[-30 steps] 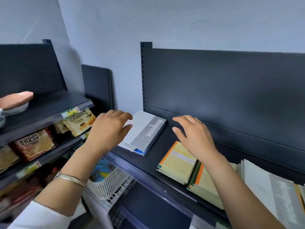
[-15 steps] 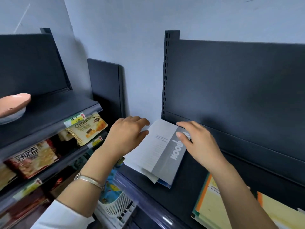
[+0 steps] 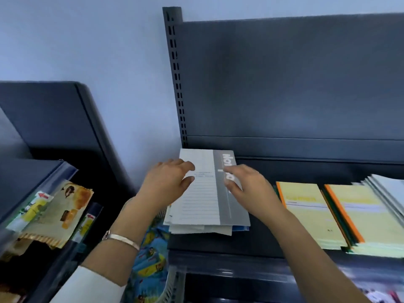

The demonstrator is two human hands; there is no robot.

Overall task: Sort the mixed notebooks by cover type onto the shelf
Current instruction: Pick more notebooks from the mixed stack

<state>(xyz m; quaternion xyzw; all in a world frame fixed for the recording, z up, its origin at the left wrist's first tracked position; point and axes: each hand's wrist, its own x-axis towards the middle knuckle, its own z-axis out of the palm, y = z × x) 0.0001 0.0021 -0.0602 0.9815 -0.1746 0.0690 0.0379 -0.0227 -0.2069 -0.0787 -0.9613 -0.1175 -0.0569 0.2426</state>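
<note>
Lying flat on shelf [image 3: 218,244], between left hand [image 3: 166,184] and right hand [image 3: 247,186]: grey-and-white notebook stack [image 3: 203,200]; both loosely open, touching its cover, gripping nothing; probably light, floppy, slippery; best pinched at side edges.

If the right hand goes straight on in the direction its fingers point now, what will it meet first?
Probably the grey-and-white notebook: the right hand points left and away over its grey band. Depth is unclear; higher up, it would reach the left hand.

"Not…" on grey notebook [image 3: 234,213]
</note>
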